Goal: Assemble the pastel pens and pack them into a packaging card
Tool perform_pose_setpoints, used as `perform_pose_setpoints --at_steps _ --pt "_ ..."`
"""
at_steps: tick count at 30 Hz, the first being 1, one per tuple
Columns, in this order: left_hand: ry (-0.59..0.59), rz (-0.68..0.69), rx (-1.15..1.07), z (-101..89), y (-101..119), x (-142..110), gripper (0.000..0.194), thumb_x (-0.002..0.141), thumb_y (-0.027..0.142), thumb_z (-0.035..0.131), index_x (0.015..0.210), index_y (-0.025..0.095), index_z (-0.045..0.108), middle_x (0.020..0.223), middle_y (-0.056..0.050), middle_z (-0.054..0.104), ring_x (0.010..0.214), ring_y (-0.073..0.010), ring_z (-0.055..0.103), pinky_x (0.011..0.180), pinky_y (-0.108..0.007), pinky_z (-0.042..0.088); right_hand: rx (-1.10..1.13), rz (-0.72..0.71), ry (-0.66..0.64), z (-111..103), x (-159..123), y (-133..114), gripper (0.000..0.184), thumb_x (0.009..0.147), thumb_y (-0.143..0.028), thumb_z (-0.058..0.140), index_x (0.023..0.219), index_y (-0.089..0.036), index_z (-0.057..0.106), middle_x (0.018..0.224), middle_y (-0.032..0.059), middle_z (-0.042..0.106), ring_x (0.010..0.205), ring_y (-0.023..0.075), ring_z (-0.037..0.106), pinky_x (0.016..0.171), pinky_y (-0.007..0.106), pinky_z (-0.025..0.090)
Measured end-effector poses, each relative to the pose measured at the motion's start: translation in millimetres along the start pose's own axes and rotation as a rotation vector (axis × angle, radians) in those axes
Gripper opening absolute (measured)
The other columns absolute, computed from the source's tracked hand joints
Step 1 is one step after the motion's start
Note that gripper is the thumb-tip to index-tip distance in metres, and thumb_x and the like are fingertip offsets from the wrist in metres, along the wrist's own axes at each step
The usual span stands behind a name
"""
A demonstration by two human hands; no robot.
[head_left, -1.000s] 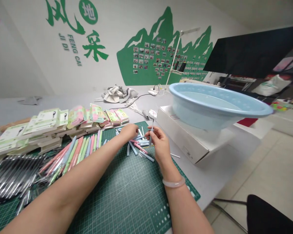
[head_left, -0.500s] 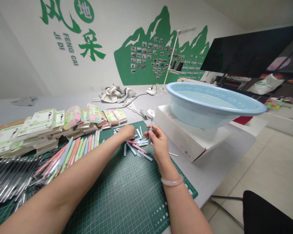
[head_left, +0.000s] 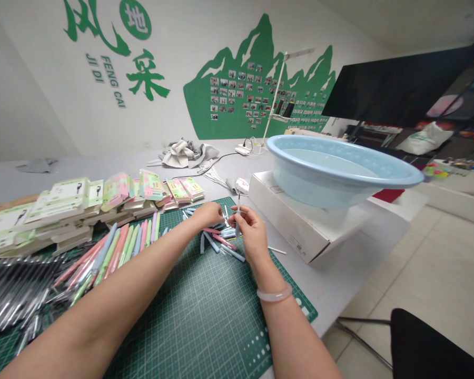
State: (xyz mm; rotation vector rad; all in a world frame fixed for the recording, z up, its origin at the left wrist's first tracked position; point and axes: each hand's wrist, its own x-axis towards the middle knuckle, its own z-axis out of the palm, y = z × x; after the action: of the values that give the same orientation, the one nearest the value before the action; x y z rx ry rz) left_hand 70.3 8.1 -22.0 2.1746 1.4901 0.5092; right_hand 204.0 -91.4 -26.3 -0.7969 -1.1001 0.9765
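My right hand (head_left: 250,226) pinches a blue pen part (head_left: 237,223) upright, with a thin refill-like rod sticking out of its top. Close by on the left, my left hand (head_left: 208,215) is closed above the far end of the pile, its fingertips by a small whitish piece; whether they grip it I cannot make out. Beneath both hands lie loose blue and pink pen parts (head_left: 224,240) on a green cutting mat (head_left: 197,295). A row of pastel pens (head_left: 122,242) lies left of the pile, partly behind my left forearm.
Stacked pen boxes (head_left: 63,202) line the left side, with many dark clear-barrelled pens (head_left: 18,289) before them. A blue basin (head_left: 332,181) stands on a white carton (head_left: 296,226) at the right. Crumpled cloth (head_left: 185,153) and a cord lie farther back.
My right hand has shifted slightly left with the blue pen part, closer to my left hand. My left hand has lifted a little and turned toward it, a whitish piece now at its fingertips.
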Motion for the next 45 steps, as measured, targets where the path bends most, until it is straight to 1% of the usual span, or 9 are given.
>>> perform_pose_setpoints --at_steps 3,5,9,13,20,27,34,41,45 --pt "0.065 -0.009 -0.179 -28.3 -7 -8 0.03 0.075 0.043 0.055 0.08 0.016 0.065 0.073 -0.007 0.067 0.074 -0.0195 0.063 0.063 -0.027 0.046 -0.002 0.021 -0.031 4 -2 1 0.019 0.079 -0.023 0.056 0.096 -0.019 0.063 0.069 -0.0001 0.062 0.065 0.014 0.056 0.065 0.027 0.045" --pt "0.104 0.007 -0.433 -46.9 -8 -18 0.035 0.08 0.045 0.051 0.092 0.014 0.062 0.083 -0.008 0.068 0.077 -0.0174 0.064 0.063 -0.025 0.047 0.006 0.042 -0.07 9 -5 1 0.018 0.079 -0.022 0.056 0.095 -0.02 0.063 0.069 -0.0004 0.062 0.065 0.0138 0.056 0.066 0.026 0.045" --pt "0.101 0.037 -1.089 -69.7 2 -43 0.032 0.07 0.037 0.07 0.09 0.015 0.06 0.088 -0.008 0.068 0.077 -0.0149 0.064 0.061 -0.022 0.047 0.048 0.114 -0.141 19 -13 2 0.017 0.079 -0.024 0.057 0.095 -0.021 0.062 0.068 -0.0011 0.062 0.066 0.0144 0.06 0.065 0.026 0.047" --pt "0.121 0.04 -1.236 -80.1 16 -58 0.026 0.07 0.031 0.072 0.088 0.014 0.061 0.091 -0.008 0.068 0.079 -0.0153 0.065 0.062 -0.022 0.049 0.027 0.151 -0.17 24 -18 6 0.018 0.079 -0.026 0.058 0.096 -0.021 0.063 0.072 0.0 0.063 0.071 0.016 0.063 0.065 0.027 0.049" --pt "0.136 0.064 -1.207 -86.2 19 -64 0.025 0.072 0.032 0.07 0.086 0.013 0.062 0.087 -0.008 0.067 0.079 -0.0153 0.064 0.063 -0.023 0.049 0.052 0.173 -0.18 25 -18 10 0.019 0.079 -0.029 0.059 0.096 -0.021 0.062 0.075 0.0011 0.066 0.071 0.0171 0.064 0.063 0.026 0.048" --pt "0.111 0.138 -1.017 -79.3 25 -69 0.026 0.075 0.037 0.065 0.084 0.014 0.059 0.088 -0.007 0.066 0.081 -0.0166 0.062 0.064 -0.026 0.051 0.038 0.157 -0.169 25 -17 9 0.018 0.078 -0.027 0.059 0.094 -0.02 0.063 0.07 -0.0001 0.065 0.066 0.0153 0.062 0.061 0.026 0.047" --pt "0.166 0.241 -0.802 -77.6 36 -74 0.024 0.076 0.036 0.062 0.086 0.016 0.057 0.082 -0.005 0.065 0.079 -0.0176 0.062 0.059 -0.025 0.052 0.051 0.159 -0.164 27 -18 6 0.017 0.076 -0.026 0.059 0.092 -0.02 0.063 0.066 -0.0011 0.063 0.063 0.0149 0.061 0.061 0.026 0.047" --pt "0.191 0.251 -0.652 -58.2 33 -80 0.022 0.074 0.034 0.063 0.086 0.017 0.059 0.082 -0.004 0.065 0.076 -0.0182 0.062 0.058 -0.027 0.053 0.07 0.182 -0.141 27 -18 8 0.023 0.076 -0.03 0.062 0.096 -0.021 0.059 0.069 -0.0009 0.065 0.063 0.0145 0.061 0.061 0.026 0.048" --pt "0.183 0.234 -0.702 -49.4 33 -84 0.022 0.074 0.033 0.063 0.086 0.016 0.059 0.082 -0.005 0.066 0.079 -0.0196 0.063 0.062 -0.028 0.052 0.145 0.16 -0.087 28 -20 12 0.024 0.074 -0.027 0.066 0.091 -0.021 0.051 0.068 -0.0014 0.067 0.058 0.0131 0.06 0.057 0.024 0.045"
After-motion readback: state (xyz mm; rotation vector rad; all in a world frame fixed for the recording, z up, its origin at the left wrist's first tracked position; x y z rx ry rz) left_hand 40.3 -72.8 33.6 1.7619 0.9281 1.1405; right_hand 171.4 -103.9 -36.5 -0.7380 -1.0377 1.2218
